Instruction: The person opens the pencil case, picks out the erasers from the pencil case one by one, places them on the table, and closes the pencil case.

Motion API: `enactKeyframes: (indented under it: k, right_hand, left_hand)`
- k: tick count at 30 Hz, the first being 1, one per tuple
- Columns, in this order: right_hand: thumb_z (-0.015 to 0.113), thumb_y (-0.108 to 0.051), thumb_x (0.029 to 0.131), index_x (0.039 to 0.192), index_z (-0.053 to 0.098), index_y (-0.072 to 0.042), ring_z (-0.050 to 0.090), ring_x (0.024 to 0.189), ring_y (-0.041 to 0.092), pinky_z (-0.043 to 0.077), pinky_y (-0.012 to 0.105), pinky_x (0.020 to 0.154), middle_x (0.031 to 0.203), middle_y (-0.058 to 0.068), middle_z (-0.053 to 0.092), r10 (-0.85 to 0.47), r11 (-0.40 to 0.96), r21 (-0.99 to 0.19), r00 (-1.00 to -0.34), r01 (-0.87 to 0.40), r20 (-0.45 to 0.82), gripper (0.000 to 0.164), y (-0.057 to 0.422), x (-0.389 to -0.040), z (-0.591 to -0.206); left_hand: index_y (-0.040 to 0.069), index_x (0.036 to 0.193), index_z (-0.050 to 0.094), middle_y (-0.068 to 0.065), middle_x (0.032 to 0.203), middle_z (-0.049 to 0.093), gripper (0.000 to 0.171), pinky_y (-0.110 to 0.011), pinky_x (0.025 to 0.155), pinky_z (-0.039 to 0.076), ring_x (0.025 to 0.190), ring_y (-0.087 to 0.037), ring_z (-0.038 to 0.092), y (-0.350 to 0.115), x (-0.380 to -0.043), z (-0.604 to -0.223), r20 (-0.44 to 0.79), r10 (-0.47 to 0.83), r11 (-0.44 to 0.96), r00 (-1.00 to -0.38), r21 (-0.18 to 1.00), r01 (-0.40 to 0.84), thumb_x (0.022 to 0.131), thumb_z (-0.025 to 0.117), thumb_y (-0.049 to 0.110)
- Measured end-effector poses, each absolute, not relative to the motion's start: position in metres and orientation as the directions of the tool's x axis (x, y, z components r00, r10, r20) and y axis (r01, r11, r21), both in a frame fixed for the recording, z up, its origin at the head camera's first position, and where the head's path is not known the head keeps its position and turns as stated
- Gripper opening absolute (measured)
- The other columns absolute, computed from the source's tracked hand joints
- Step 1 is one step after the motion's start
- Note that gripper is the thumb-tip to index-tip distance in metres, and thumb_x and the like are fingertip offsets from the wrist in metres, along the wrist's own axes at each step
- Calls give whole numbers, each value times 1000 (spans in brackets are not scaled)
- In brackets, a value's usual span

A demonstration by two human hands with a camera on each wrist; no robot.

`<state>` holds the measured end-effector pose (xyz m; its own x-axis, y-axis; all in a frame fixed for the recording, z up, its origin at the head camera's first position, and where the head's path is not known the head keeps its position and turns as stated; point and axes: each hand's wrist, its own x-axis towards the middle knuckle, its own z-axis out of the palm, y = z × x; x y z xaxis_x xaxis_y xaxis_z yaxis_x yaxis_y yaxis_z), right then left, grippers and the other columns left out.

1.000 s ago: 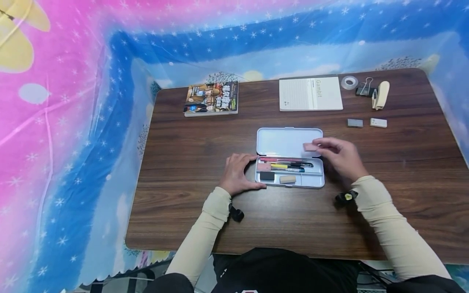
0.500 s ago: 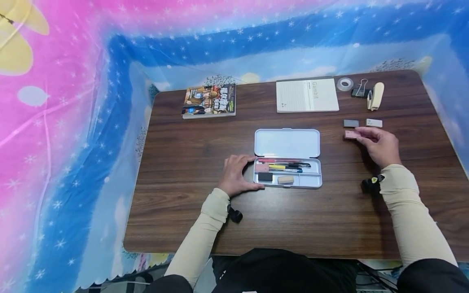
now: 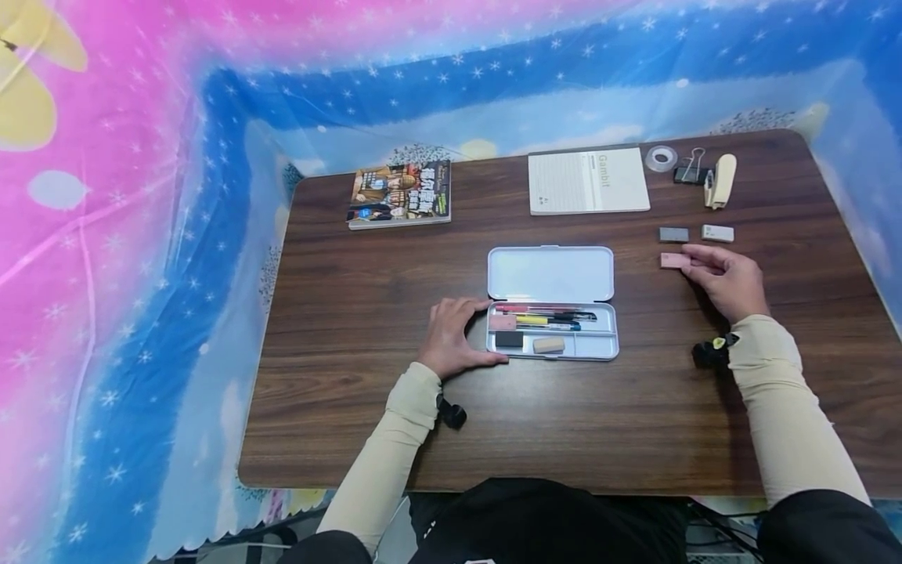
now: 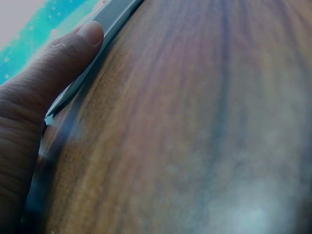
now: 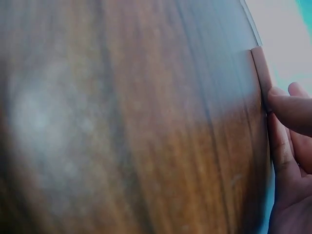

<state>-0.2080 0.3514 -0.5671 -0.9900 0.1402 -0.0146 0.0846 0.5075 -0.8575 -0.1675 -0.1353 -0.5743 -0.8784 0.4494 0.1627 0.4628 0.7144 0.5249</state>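
My right hand (image 3: 729, 283) pinches a pink eraser (image 3: 671, 261) between thumb and fingers at the tabletop, just in front of a grey eraser (image 3: 673, 234) and a white eraser (image 3: 717, 233). In the right wrist view the same pink eraser (image 5: 263, 73) lies flat against the wood. My left hand (image 3: 454, 338) holds the left end of an open white pencil case (image 3: 599, 348), thumb at its front edge and fingers at the hinge side. Inside lie several pens (image 3: 550, 319), another pink eraser (image 3: 503, 322), a black eraser (image 3: 509, 339) and a beige eraser (image 3: 548, 345).
At the back of the wooden table (image 3: 338, 376) are a comic-style book (image 3: 400, 193) on the left and a notebook (image 3: 588, 182). Further right sit a tape roll (image 3: 661, 159), a black binder clip (image 3: 689, 175) and a cream stapler (image 3: 722, 180).
My right hand has carried the pink eraser from over the case lid rightward to the table by the grey and white erasers. My left hand stays on the pencil case.
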Motion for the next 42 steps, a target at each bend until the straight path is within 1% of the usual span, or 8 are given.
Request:
enactKeyframes:
  k: [6, 13, 17, 20, 24, 30, 33, 42]
  right_hand:
    - [77, -14, 98, 137, 67, 4, 63, 91, -16, 47, 5, 78, 102, -31, 69, 157, 436, -895, -987, 97, -31, 44, 350, -206, -567]
    - [77, -9, 97, 135, 68, 5, 67, 95, -8, 48, 8, 82, 109, -17, 76, 273, 320, -940, -962, 117, -27, 42, 337, -190, -551]
    - [80, -10, 95, 128, 73, 4, 67, 96, -4, 48, 9, 83, 108, -10, 78, 327, 320, -944, -945, 84, 27, 37, 318, -184, -540]
    - [80, -12, 95, 125, 76, 1, 65, 102, -2, 44, 11, 88, 114, -2, 79, 227, 375, -927, -971, 22, 69, 32, 287, -183, -532]
    - [78, -9, 97, 121, 78, -3, 67, 104, 7, 47, 16, 89, 118, 9, 77, -66, 450, -882, -991, -137, 120, 25, 229, -180, -522]
    - [79, -6, 95, 121, 79, -10, 71, 96, 18, 58, 33, 85, 109, 6, 78, -442, 480, -795, -885, -371, 146, 26, 157, -178, -517]
    - [81, -8, 94, 119, 81, -11, 70, 90, 17, 58, 39, 81, 102, 4, 78, -522, 485, -769, -843, -417, 128, 26, 135, -181, -522]
    - [83, -7, 91, 116, 81, -8, 66, 86, 20, 54, 40, 77, 104, 7, 78, -588, 514, -710, -800, -482, 118, 26, 113, -183, -533]
  left_hand:
    - [18, 143, 63, -4, 138, 65, 100, -48, 102, 38, 126, -25, 54, -135, -167, -575, 154, 447, 716, -881, 529, 455, 61, 98, 62]
    - [17, 142, 64, -4, 139, 66, 100, -50, 102, 38, 126, -27, 55, -134, -168, -575, 155, 446, 720, -881, 523, 456, 60, 98, 62]
    - [17, 142, 64, -3, 140, 65, 99, -50, 102, 39, 127, -26, 55, -134, -170, -575, 155, 461, 720, -874, 510, 471, 60, 97, 64]
    - [17, 141, 64, -4, 139, 65, 99, -50, 101, 38, 126, -26, 55, -134, -170, -574, 156, 458, 717, -875, 517, 467, 60, 97, 63]
    - [17, 141, 64, -4, 138, 65, 101, -49, 101, 38, 126, -26, 55, -136, -169, -573, 157, 452, 718, -878, 519, 463, 59, 98, 64]
    - [17, 141, 64, -3, 139, 66, 101, -48, 101, 38, 126, -26, 54, -135, -168, -574, 155, 446, 722, -882, 520, 456, 59, 98, 64]
    - [17, 141, 65, -4, 138, 66, 99, -49, 101, 38, 126, -27, 54, -134, -168, -575, 160, 445, 717, -881, 526, 458, 59, 98, 63]
    - [18, 141, 64, -2, 138, 65, 97, -48, 102, 37, 122, -25, 53, -136, -169, -574, 155, 450, 718, -879, 523, 460, 61, 98, 62]
